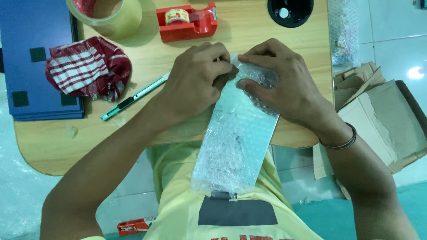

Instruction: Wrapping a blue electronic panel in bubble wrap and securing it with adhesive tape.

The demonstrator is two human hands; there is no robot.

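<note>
Wooden table, tiled floor beyond. Our left hand and right hand both pinch the far end of a bubble-wrapped flat item spanning table edge to lap. Wrap end being folded, we judge; taping calls for the dispenser.

Parcel: long flat slab wrapped in clear bubble wrap, lying over the near edge of the surface; far end pinched by both hands, a tape strip at the near end.
Cardboard: flattened brown pieces on the floor, right of the surface.
Small box: red and white, on the floor below the surface.
</note>
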